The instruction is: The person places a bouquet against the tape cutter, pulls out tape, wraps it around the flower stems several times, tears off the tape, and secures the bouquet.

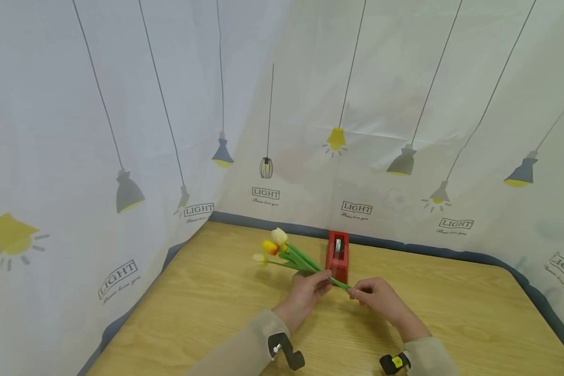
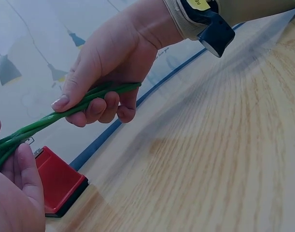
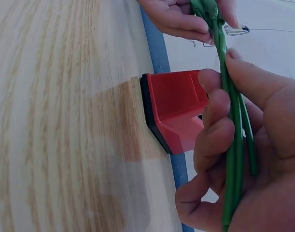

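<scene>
tulips (image 1: 302, 259), at least three, are gripped by two hands (image 1: 304, 293) (image 1: 382, 298) near one red object (image 1: 340, 272).

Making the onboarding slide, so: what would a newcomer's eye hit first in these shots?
First, the yellow, orange and white bunch of tulips, held above the table, its green stems between the person's left grip and right grip. Next, the bright red holder on the table just beyond the hands. Then the pale backdrop behind, printed with hanging lamps.
</scene>
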`<action>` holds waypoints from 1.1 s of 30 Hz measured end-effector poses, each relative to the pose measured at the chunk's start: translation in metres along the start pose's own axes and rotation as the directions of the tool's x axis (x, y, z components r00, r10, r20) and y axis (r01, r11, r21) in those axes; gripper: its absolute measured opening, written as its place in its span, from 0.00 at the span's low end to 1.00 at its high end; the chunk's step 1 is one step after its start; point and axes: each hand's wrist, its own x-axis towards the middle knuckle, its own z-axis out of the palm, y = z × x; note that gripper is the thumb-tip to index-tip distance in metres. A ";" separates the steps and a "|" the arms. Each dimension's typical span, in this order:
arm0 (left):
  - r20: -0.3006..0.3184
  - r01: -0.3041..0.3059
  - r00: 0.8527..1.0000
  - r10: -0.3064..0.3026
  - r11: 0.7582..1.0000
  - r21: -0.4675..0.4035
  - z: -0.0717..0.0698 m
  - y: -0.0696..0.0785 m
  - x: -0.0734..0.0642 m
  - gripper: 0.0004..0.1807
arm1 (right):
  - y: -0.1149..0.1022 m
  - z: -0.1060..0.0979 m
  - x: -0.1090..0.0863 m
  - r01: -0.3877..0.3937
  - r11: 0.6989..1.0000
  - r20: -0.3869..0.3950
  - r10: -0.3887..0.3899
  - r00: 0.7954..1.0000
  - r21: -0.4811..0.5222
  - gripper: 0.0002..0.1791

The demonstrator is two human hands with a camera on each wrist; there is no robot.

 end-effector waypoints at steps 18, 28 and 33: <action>0.013 0.012 1.000 -0.012 1.000 0.010 -0.003 -0.001 -0.007 0.09 | -0.008 0.009 -0.010 -0.094 0.993 0.091 0.088 0.992 0.067 0.29; 0.024 0.033 0.999 -0.033 0.999 0.032 -0.005 -0.004 -0.011 0.08 | -0.011 0.013 -0.014 -0.173 0.982 0.092 0.167 0.982 0.072 0.34; 0.021 0.005 1.000 -0.005 1.000 0.019 -0.001 -0.004 -0.005 0.08 | -0.017 0.012 -0.012 -0.194 0.981 -0.015 0.194 0.981 0.002 0.31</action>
